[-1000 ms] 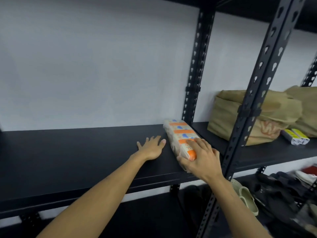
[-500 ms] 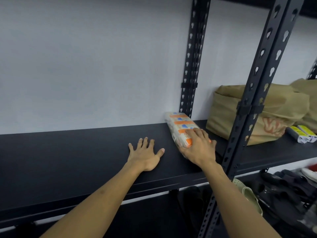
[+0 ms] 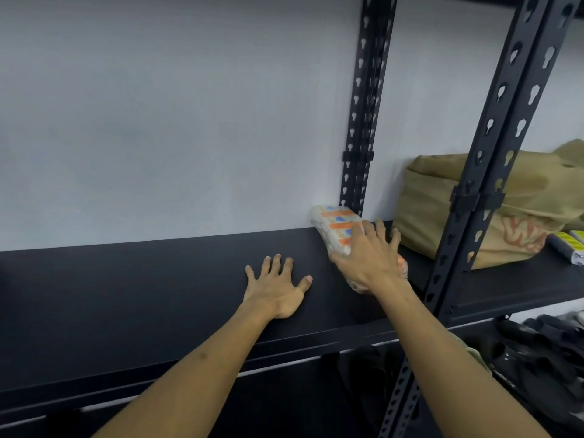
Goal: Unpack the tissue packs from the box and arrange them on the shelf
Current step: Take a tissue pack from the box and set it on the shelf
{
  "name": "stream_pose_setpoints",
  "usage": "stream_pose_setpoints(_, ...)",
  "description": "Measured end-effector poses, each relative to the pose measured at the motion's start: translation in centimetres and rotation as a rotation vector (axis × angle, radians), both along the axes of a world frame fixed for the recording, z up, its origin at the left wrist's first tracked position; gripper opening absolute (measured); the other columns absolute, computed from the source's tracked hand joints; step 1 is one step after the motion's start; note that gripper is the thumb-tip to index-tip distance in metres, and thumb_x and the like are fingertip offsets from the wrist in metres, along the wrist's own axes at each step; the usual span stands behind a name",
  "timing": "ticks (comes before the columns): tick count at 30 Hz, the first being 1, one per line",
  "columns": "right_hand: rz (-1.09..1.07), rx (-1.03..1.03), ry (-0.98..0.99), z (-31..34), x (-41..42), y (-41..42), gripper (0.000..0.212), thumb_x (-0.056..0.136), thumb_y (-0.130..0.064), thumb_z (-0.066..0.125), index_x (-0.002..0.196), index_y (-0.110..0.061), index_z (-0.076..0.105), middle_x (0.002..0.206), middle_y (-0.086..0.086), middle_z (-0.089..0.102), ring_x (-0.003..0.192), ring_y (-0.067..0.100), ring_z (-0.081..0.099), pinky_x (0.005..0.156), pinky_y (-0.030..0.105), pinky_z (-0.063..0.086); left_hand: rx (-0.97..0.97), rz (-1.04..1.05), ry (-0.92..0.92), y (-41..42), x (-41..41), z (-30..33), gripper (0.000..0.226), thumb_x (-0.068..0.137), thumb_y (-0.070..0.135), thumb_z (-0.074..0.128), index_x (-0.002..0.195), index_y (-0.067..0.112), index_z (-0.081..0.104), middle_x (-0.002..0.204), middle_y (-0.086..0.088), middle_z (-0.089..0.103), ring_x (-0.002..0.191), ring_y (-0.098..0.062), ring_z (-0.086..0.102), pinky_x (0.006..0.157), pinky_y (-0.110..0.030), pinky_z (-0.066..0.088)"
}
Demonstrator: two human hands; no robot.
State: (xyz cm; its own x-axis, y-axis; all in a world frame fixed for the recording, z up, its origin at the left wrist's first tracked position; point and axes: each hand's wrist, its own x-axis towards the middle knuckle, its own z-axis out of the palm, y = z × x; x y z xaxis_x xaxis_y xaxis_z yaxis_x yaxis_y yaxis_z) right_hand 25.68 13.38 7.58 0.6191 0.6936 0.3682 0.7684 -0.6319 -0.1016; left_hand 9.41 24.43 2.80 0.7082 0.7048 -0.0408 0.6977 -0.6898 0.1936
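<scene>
Head view: a person's right hand [image 3: 368, 260] lies with fingers spread over an orange-and-white tissue pack [image 3: 335, 227] at the right end of a black metal shelf [image 3: 126, 295], against the wall. The left hand [image 3: 278, 287] rests flat, fingers splayed, just beside it. A tan bag [image 3: 436, 197] sits beyond the upright.

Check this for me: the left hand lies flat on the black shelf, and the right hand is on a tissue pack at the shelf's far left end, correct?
Not quite. The left hand does lie flat on the black shelf, but the tissue pack under the right hand sits at the right end of that shelf, beside the rear upright post, not the far left. The head view shows this.
</scene>
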Motion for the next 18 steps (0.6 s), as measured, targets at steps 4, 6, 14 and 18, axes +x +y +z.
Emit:
stream_pose_setpoints(4, 0.004, -0.082, 0.054, 1.3, 1.1, 2.8, 0.070, 0.092, -0.055, 0.050, 0.150, -0.018, 0.036, 0.158, 0.013, 0.033, 0.149, 0.035, 0.016, 0.116, 0.061, 0.021, 0.003, -0.002, -0.001, -0.1, 0.0, 0.0, 0.079, 0.099, 0.071, 0.013, 0.164, 0.027, 0.003, 0.172, 0.000, -0.006, 0.158, -0.022, -0.011, 0.123, -0.062, -0.008)
stream_pose_setpoints(6, 0.000, -0.171, 0.103, 1.7, 2.1, 4.4, 0.070, 0.094, -0.055, 0.049, 0.153, -0.023, 0.032, 0.162, 0.012, 0.026, 0.152, 0.036, 0.010, 0.118, 0.063, 0.016, 0.007, 0.001, 0.003, -0.1, 0.0, 0.0, 0.079, 0.099, 0.071, 0.012, 0.164, 0.027, 0.002, 0.172, 0.000, -0.006, 0.158, -0.022, -0.012, 0.123, -0.062, -0.007)
stream_pose_setpoints(14, -0.056, -0.339, 0.297, 2.7, 3.6, 6.6, 0.072, 0.093, -0.038, 0.054, 0.157, -0.029, 0.021, 0.163, 0.013, 0.022, 0.148, 0.041, 0.022, 0.116, 0.067, 0.019, 0.015, 0.002, 0.001, 0.0, 0.1, -0.2, 0.079, 0.099, 0.071, 0.013, 0.164, 0.028, 0.004, 0.172, 0.001, -0.005, 0.158, -0.021, -0.011, 0.123, -0.062, -0.006)
stream_pose_setpoints(18, -0.075, -0.280, 0.285, 2.9, 3.5, 7.7, 0.079, 0.090, -0.048, 0.060, 0.156, -0.023, 0.025, 0.162, 0.013, 0.026, 0.148, 0.043, 0.022, 0.113, 0.074, 0.019, 0.011, 0.004, 0.002, -0.1, 0.0, 0.0, 0.078, 0.099, 0.070, 0.013, 0.164, 0.028, 0.004, 0.172, 0.001, -0.006, 0.158, -0.021, -0.011, 0.123, -0.061, -0.006)
